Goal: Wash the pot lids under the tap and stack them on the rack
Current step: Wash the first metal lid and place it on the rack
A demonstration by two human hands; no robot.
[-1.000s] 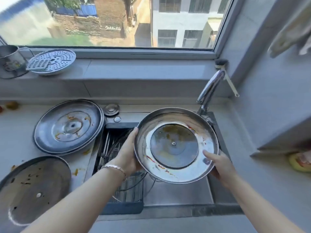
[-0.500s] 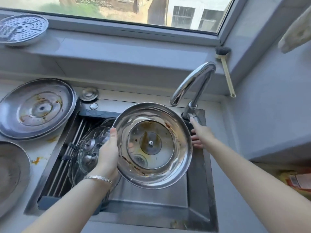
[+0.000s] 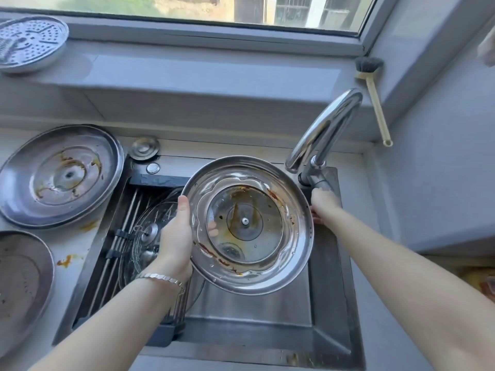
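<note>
Steel: three lids (image 3: 296,263), one tap (image 3: 330,124).

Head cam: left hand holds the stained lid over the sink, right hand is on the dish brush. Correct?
One thing is off. The right hand is at the lever of the tap, not on the dish brush, which leans untouched in the window corner. The left hand does hold the stained lid over the sink. The head view shows this.
</note>
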